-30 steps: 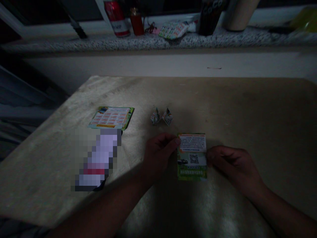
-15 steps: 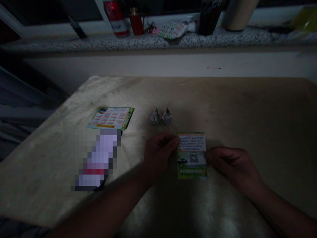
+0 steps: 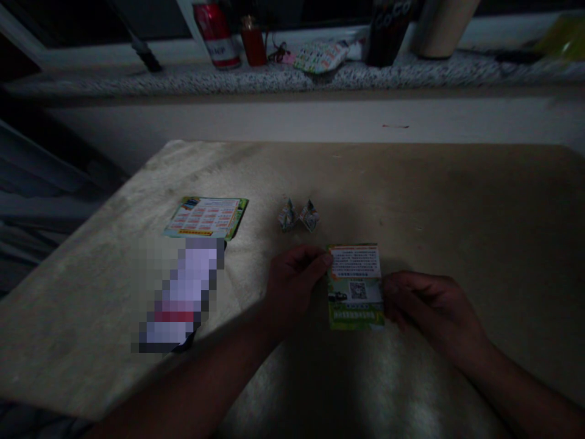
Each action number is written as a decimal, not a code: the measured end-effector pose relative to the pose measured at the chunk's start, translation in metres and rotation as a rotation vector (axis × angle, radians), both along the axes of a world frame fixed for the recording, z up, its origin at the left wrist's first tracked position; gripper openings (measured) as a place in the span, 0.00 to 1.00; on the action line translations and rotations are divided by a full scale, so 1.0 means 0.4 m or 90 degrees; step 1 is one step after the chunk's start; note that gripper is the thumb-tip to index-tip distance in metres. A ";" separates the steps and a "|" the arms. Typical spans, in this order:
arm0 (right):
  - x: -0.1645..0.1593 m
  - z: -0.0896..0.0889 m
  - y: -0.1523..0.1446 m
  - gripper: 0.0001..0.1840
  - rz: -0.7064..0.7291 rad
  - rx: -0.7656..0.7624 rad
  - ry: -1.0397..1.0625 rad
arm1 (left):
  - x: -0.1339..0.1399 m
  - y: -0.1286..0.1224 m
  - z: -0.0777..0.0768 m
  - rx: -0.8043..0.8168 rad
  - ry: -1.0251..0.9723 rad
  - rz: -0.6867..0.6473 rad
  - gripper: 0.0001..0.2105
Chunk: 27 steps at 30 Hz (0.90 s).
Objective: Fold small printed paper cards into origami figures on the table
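Observation:
A printed card (image 3: 356,305) with a QR code and green lower band lies in front of me, its text upside down. My left hand (image 3: 297,271) is closed at the card's upper left edge, thumb on top of it. At the right edge, my right hand (image 3: 423,305) pinches the card between thumb and fingers; the fingertips are dim. Beyond the card stand two small folded paper shapes (image 3: 287,216) with pointed tops, side by side and close together.
On the left, a stack of similar printed cards (image 3: 205,217) lies above a pixelated phone (image 3: 183,292). Along the granite windowsill (image 3: 183,82) behind the table (image 3: 457,195) are a red can (image 3: 218,36), a red bottle (image 3: 253,42), a patterned packet (image 3: 320,57) and a dark cup (image 3: 387,33).
The card has shifted very slightly to the right. A lower finger of my right hand now shows beneath the others by the card's edge. My left hand has barely moved.

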State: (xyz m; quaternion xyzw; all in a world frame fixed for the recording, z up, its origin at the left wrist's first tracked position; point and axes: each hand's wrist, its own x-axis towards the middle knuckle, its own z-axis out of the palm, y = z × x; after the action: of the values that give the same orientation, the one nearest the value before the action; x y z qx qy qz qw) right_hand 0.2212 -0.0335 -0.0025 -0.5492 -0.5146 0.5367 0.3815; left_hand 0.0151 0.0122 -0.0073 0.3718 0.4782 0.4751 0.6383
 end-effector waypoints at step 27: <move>0.000 -0.002 -0.009 0.21 0.044 0.015 -0.026 | -0.004 0.001 -0.008 0.020 0.012 0.045 0.07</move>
State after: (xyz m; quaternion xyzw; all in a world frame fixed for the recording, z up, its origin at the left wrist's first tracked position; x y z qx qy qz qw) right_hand 0.2211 -0.0371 -0.0034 -0.5375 -0.5472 0.5322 0.3583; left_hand 0.0135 0.0127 -0.0104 0.3691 0.4892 0.5014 0.6107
